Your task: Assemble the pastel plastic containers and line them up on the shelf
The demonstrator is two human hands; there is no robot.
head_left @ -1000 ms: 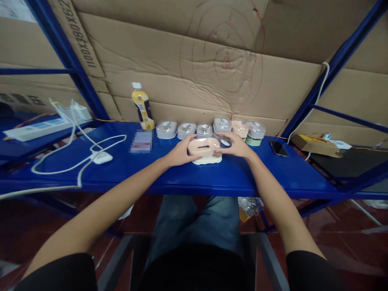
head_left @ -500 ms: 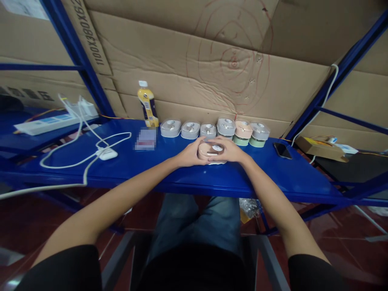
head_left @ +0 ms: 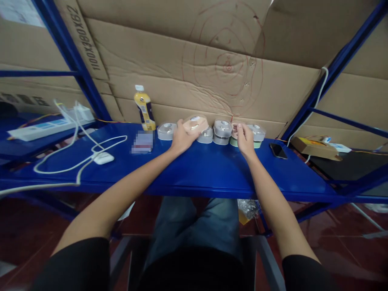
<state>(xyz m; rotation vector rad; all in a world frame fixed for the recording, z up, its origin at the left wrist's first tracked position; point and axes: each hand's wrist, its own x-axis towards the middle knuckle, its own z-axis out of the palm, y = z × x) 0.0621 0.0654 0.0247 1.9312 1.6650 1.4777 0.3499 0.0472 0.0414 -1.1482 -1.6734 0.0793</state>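
Our hands are apart: the left hand [head_left: 182,138], the nearer one, is clamped on the pink box [head_left: 197,125], which sits tilted beyond its palm, its long axis running roughly crosswise towards our right hand [head_left: 245,140]. That right hand, fingers half curled, is well apart from the box, before the pink-and-green stack [head_left: 233,142]; whether they touch, we cannot tell.
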